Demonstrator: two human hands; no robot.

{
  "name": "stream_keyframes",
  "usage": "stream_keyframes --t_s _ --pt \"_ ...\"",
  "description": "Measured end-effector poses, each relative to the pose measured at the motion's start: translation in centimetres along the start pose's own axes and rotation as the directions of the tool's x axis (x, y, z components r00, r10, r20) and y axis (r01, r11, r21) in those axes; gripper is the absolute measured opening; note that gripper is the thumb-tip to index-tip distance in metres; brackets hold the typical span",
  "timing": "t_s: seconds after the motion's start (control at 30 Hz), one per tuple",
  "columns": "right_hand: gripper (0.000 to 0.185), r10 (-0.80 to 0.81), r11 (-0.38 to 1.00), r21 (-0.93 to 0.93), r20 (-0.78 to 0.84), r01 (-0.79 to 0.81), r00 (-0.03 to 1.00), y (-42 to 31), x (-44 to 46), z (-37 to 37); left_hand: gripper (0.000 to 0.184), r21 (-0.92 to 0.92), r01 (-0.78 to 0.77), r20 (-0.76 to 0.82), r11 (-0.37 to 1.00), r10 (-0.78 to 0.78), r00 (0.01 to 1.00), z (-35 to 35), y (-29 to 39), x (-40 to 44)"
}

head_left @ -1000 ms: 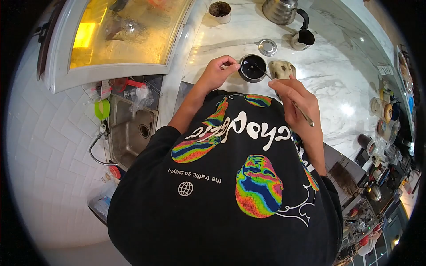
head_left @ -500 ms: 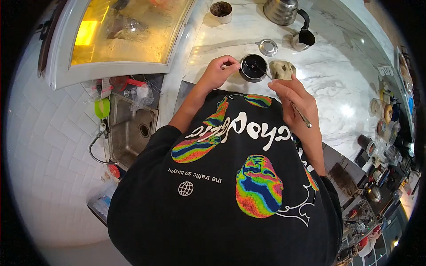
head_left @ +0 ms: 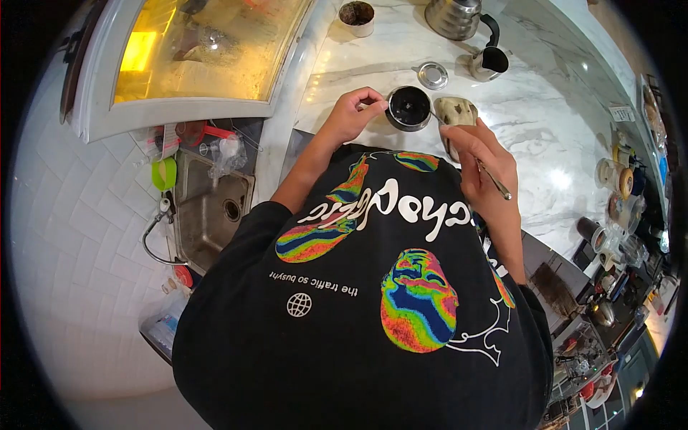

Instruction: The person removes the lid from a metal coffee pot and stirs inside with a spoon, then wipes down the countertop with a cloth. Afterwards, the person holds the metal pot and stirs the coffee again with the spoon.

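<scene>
A round metal cup with dark contents stands on the marble counter close to my body. My left hand is at its left rim, thumb and index finger pinched together against the edge. In my right hand is a long metal spoon; its handle end points down to the right and its other end reaches the cup's right rim. A stained cloth lies just right of the cup, partly behind my right hand. Above the cup rests a small metal lid.
A steel kettle and a small metal pitcher stand at the top. A white cup with dark grounds is at upper left. The sink lies left; jars line the right side.
My right hand has moved slightly right, and the spoon's tip has shifted from inside the cup toward its right rim. My left hand has stayed nearly still.
</scene>
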State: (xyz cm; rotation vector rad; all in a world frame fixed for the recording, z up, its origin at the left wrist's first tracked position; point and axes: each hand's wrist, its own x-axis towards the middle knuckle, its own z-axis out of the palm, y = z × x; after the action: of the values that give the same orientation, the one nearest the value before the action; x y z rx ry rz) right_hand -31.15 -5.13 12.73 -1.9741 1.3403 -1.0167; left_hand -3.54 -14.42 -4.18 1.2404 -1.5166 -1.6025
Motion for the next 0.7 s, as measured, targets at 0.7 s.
stream_keyframes --t_s 0.7 --pt "0.048 -0.020 0.999 0.025 0.009 0.019 1.000 0.63 0.03 0.17 0.016 0.010 0.000 0.018 1.000 0.000 1.000 -0.09 0.38 0.00"
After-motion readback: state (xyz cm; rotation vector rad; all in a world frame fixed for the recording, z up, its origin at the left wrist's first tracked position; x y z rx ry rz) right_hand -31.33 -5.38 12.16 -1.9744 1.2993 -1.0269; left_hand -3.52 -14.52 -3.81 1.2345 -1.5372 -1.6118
